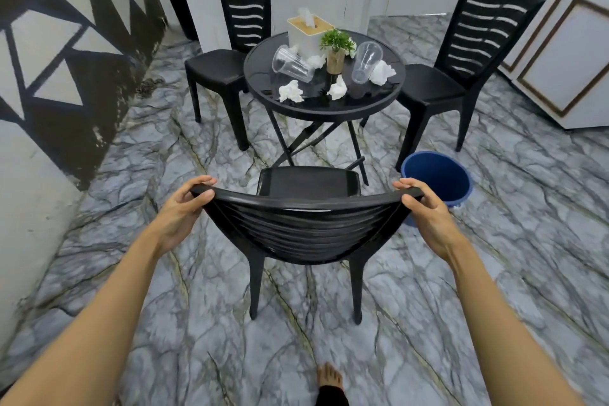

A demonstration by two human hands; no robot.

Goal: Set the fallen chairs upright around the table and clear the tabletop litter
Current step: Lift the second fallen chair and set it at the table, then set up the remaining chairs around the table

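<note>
Where marble floor [494,273] runs, table [324,109] (littered)

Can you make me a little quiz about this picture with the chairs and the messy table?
1. True or false: the left hand and the right hand both grip the top of the near chair's backrest.
2. How many clear plastic cups lie tipped over on the round table?
A. one
B. two
C. four
3. What colour is the bucket on the floor beside the near chair?

Key:
1. True. That chair stands on its legs, facing the table.
2. B. One cup lies left of the small potted plant, the other cup right of it, among crumpled tissues.
3. Blue.
</note>
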